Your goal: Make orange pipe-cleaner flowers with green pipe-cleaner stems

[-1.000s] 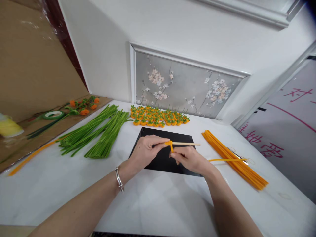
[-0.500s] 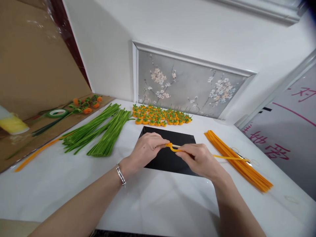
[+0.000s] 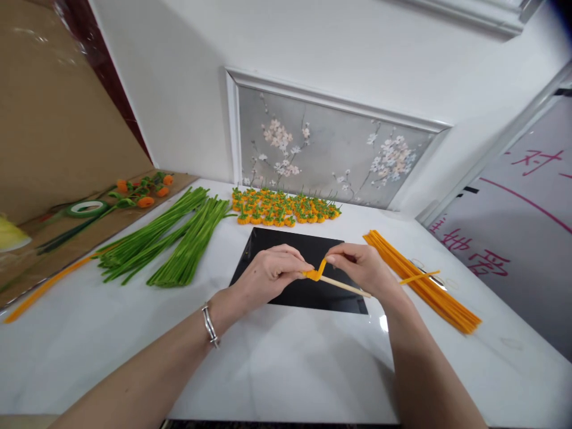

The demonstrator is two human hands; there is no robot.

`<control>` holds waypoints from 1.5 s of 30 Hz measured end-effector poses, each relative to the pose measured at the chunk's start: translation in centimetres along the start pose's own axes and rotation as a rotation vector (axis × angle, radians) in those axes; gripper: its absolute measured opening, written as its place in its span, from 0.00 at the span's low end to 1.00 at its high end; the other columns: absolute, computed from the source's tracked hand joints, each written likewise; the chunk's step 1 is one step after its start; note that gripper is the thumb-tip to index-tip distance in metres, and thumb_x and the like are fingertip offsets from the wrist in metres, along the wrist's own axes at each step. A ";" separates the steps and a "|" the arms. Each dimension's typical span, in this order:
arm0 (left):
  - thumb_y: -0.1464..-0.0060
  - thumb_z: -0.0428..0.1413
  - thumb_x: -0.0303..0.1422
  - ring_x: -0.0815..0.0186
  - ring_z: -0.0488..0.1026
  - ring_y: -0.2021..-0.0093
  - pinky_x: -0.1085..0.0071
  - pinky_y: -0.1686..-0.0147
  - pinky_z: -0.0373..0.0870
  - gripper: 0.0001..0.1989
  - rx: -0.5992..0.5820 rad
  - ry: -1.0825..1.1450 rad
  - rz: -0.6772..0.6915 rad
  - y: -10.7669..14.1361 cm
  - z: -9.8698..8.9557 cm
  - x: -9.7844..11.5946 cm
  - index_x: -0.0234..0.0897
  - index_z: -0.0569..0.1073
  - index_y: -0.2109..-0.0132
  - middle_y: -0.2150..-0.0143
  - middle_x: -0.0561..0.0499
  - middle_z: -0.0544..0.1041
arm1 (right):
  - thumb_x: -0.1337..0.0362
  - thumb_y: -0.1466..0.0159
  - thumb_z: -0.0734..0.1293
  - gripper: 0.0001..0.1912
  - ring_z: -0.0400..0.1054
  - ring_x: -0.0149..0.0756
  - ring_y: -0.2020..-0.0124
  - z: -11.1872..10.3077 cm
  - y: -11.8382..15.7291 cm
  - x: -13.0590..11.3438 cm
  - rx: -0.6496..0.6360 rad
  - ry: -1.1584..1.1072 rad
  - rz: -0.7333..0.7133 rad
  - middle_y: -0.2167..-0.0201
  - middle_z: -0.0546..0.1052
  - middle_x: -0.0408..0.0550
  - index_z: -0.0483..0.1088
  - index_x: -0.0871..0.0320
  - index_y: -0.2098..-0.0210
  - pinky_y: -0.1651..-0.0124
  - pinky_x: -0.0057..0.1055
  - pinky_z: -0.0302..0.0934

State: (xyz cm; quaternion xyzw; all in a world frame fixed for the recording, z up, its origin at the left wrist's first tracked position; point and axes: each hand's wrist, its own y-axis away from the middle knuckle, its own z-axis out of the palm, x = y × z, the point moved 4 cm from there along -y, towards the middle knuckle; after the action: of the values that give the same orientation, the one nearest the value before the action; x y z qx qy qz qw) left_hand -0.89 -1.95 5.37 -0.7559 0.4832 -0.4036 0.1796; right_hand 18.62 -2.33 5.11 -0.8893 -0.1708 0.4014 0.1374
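Observation:
Over the black mat, my left hand (image 3: 272, 274) pinches one end of a thin wooden stick (image 3: 345, 286), where an orange pipe cleaner (image 3: 322, 268) is wound round it. The stick's bare end points down to the right. My right hand (image 3: 357, 265) grips the same pipe cleaner between thumb and fingers, pulling it up off the stick at a bend. Its loose tail comes out behind my right hand, above the bundle of orange pipe cleaners (image 3: 429, 292). The coils under my left fingertips are partly hidden.
The black mat (image 3: 290, 298) lies on the white table (image 3: 268, 369). Green pipe cleaners (image 3: 187, 250) are piled on the left. Several small orange pieces with green tops (image 3: 286, 208) stand along the back. Green tape (image 3: 87, 208) and orange flowers (image 3: 145, 202) lie on cardboard at far left.
My right hand has lifted the pipe cleaner from beside the stick to an upward angle, so more bare stick shows. My left hand keeps its pinch. The view has shifted slightly.

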 end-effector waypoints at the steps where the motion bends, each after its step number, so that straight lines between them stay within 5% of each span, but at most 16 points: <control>1: 0.44 0.56 0.26 0.65 0.76 0.60 0.72 0.64 0.75 0.10 0.007 0.012 -0.004 0.0 0.0 0.1 0.41 0.79 0.57 0.65 0.49 0.81 | 0.58 0.39 0.65 0.11 0.61 0.29 0.78 0.3 -0.1 0.2 -0.033 -0.004 0.010 0.79 0.73 0.41 0.75 0.57 0.71 0.75 0.25 0.55; 14: 0.45 0.58 0.27 0.65 0.75 0.62 0.68 0.61 0.72 0.08 0.231 -0.216 -0.145 0.5 -1.1 -1.5 0.40 0.79 0.59 0.65 0.50 0.81 | 0.62 0.34 0.59 0.14 0.58 0.27 0.78 3.3 1.3 -2.2 -0.361 0.137 -0.087 0.80 0.68 0.39 0.66 0.56 0.75 0.74 0.25 0.52; 21: 0.43 0.57 0.29 0.64 0.75 0.61 0.66 0.59 0.68 0.07 0.178 -0.420 -0.097 0.7 -0.9 -1.8 0.41 0.78 0.58 0.65 0.53 0.82 | 0.63 0.34 0.60 0.19 0.51 0.27 0.80 2.4 1.8 -3.8 -0.241 0.271 -0.221 0.84 0.60 0.38 0.59 0.57 0.81 0.76 0.27 0.46; 31: 0.41 0.55 0.29 0.65 0.75 0.60 0.67 0.59 0.69 0.08 0.055 -0.372 0.006 0.4 -0.4 -1.0 0.41 0.78 0.59 0.64 0.52 0.81 | 0.65 0.38 0.66 0.05 0.65 0.29 0.75 0.1 1.2 -3.9 0.127 0.114 -0.267 0.73 0.75 0.44 0.74 0.57 0.70 0.71 0.27 0.58; 37: 0.44 0.57 0.27 0.66 0.75 0.61 0.67 0.58 0.70 0.08 0.009 -0.173 0.029 0.2 -0.2 -0.5 0.40 0.78 0.59 0.65 0.51 0.81 | 0.62 0.40 0.69 0.05 0.64 0.30 0.76 -0.7 0.7 -1.7 0.116 0.016 -0.154 0.76 0.74 0.43 0.76 0.56 0.69 0.72 0.27 0.58; 45: 0.44 0.55 0.25 0.66 0.75 0.61 0.72 0.64 0.74 0.11 0.028 0.048 0.007 0.0 -0.2 0.3 0.41 0.79 0.57 0.66 0.49 0.81 | 0.57 0.39 0.66 0.12 0.58 0.27 0.81 0.3 0.3 0.1 -0.074 -0.126 0.026 0.80 0.71 0.42 0.76 0.59 0.71 0.79 0.25 0.52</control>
State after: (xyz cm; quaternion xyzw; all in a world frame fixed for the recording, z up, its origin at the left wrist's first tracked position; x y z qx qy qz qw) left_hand -1.05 -2.15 5.62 -0.7417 0.4843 -0.4276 0.1800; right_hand 18.49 -2.59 4.74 -0.8690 -0.1824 0.4515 0.0882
